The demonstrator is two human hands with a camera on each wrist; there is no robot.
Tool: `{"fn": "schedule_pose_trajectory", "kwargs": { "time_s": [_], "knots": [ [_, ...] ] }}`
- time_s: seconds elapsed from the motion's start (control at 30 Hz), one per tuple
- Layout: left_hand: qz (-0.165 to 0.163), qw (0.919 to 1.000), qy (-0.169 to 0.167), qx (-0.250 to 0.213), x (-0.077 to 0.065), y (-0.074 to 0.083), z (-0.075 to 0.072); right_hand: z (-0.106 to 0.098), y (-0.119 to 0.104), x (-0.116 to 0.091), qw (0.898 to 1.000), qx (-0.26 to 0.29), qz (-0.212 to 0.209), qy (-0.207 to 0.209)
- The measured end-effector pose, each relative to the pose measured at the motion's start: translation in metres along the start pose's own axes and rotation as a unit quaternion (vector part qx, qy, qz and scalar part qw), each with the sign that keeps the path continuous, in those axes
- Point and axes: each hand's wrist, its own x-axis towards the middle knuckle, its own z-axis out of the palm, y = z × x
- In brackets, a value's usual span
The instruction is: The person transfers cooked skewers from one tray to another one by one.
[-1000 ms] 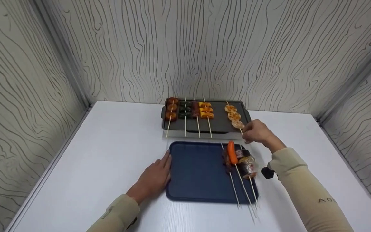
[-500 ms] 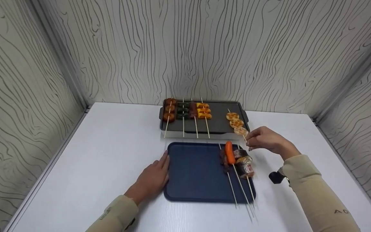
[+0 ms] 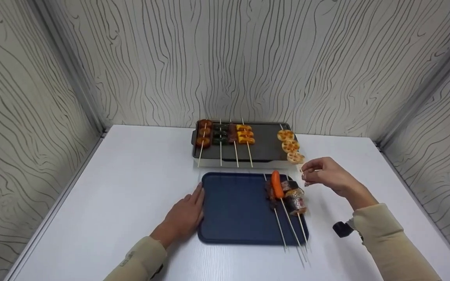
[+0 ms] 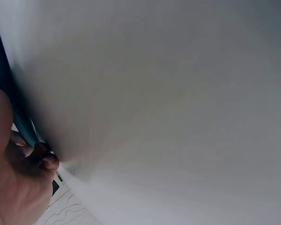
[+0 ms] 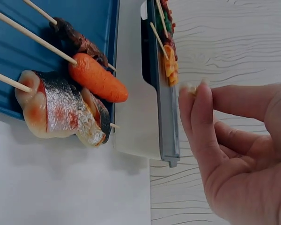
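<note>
In the head view, my right hand (image 3: 326, 173) pinches the lower stick end of a lotus root skewer (image 3: 290, 146), whose three slices overlap the right end of the dark griddle (image 3: 266, 150). The right wrist view shows the thumb and fingertips (image 5: 203, 93) pressed together around the stick's end. My left hand (image 3: 184, 214) rests along the left edge of a blue tray (image 3: 233, 240), fingers against its rim. On the tray's right side lie a sausage skewer (image 3: 276, 185), a dark meat skewer (image 3: 270, 197) and a fish-like skewer with silvery skin (image 3: 296, 201).
Several skewers lie side by side on the griddle's left half, among them brown rounds (image 3: 204, 132), dark green pieces (image 3: 220, 134) and yellow pieces (image 3: 245, 134). The white table (image 3: 143, 164) meets wood-patterned walls (image 3: 225, 62) behind and at both sides.
My right hand has moved right and toward me, carrying the lotus root skewer to the griddle's right edge. My left hand stays at the tray.
</note>
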Motion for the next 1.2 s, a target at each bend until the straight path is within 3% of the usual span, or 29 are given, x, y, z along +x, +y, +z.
{"fn": "schedule_pose_trajectory", "kwargs": {
  "time_s": [0.3, 0.7, 1.1, 1.2],
  "knots": [
    [-0.011, 0.9998, -0.014, -0.012, 0.000, 0.003, -0.006, 0.011, -0.004, -0.028, 0.999, -0.001, -0.032, 0.044],
    [-0.002, 0.9998, -0.005, 0.018, -0.002, 0.001, -0.002, 0.033, 0.002, -0.059, 0.997, 0.000, -0.055, 0.049],
    [0.002, 1.0000, 0.007, 0.006, 0.000, -0.004, 0.008, 0.065, 0.008, -0.082, 0.998, -0.007, 0.003, 0.058],
    [0.005, 1.0000, 0.002, 0.002, 0.000, -0.003, 0.004, 0.071, 0.011, -0.084, 0.998, -0.007, 0.012, 0.056]
  ]
}}
